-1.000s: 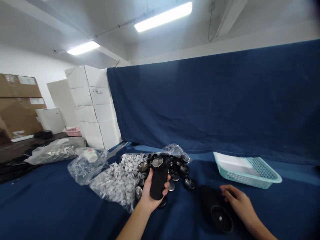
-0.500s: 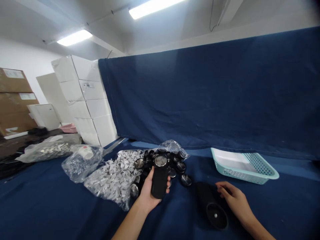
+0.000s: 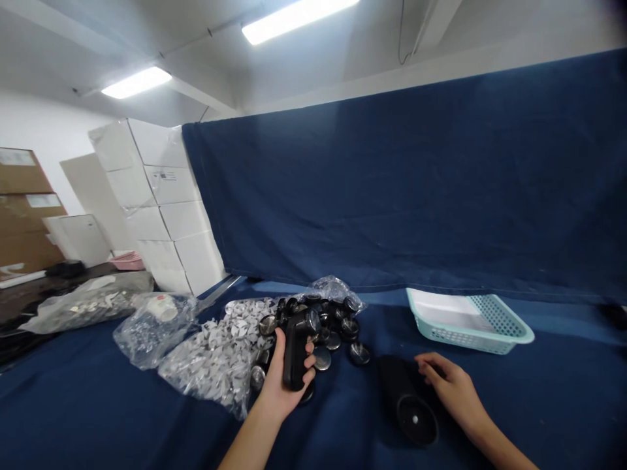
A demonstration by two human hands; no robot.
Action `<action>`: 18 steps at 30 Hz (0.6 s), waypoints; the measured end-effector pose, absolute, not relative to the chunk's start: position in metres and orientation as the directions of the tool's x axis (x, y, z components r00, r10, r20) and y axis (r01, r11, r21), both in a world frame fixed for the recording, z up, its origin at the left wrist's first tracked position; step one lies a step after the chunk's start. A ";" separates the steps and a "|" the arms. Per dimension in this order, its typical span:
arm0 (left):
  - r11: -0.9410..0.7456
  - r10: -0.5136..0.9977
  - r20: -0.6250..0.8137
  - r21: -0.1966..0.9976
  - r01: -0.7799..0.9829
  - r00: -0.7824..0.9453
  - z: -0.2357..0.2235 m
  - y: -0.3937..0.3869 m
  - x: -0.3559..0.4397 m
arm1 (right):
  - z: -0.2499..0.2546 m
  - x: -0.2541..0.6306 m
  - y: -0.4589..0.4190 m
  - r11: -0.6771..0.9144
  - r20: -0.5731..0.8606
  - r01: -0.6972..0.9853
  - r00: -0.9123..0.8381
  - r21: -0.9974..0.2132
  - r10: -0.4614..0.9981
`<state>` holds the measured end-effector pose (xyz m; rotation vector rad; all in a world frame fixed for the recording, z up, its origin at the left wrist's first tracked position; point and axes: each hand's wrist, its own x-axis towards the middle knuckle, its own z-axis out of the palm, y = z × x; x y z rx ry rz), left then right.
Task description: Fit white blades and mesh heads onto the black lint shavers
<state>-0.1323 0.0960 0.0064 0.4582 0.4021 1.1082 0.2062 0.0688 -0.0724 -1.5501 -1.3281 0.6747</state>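
Observation:
My left hand (image 3: 281,385) is wrapped round the grip of a black handheld device (image 3: 295,356) with a round metal head, tilted over a pile of black round caps (image 3: 349,328) with shiny metal faces. On the blue cloth to the right lies a black tube-shaped piece (image 3: 399,385), its wide round end towards me and a small white spot inside it. Just right of that piece rests my right hand (image 3: 450,385), fingers curled and thumb drawn in. Whatever its fingertips may hold is hidden.
A clear bag of small grey-white plastic parts (image 3: 215,359) spreads left of the caps. Further left are a crumpled clear bag (image 3: 154,329) and a larger filled bag (image 3: 93,303). A turquoise basket (image 3: 470,339) with white paper stands right. White boxes (image 3: 174,222) are stacked behind.
My left hand has turned the device so that its metal face now points sideways, away to the right. My right hand and the black tube-shaped piece keep their places.

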 end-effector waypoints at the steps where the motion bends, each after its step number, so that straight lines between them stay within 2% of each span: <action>1: 0.382 0.915 -0.101 0.533 -0.755 0.392 0.005 0.096 -0.132 | -0.072 0.206 0.069 0.048 0.171 0.423 0.257 -0.905 0.951; 8: 0.426 0.901 -0.162 0.505 -0.750 0.403 0.000 0.094 -0.128 | -0.075 0.207 0.069 0.062 0.182 0.440 0.237 -0.896 0.954; 14: 0.382 0.920 -0.192 0.634 -0.672 0.342 0.005 0.094 -0.123 | -0.074 0.207 0.069 0.072 0.202 0.483 0.224 -0.873 0.953; 18: 0.348 0.937 -0.217 0.647 -0.679 0.273 0.007 0.090 -0.121 | -0.071 0.206 0.067 0.094 0.220 0.509 0.194 -0.855 0.956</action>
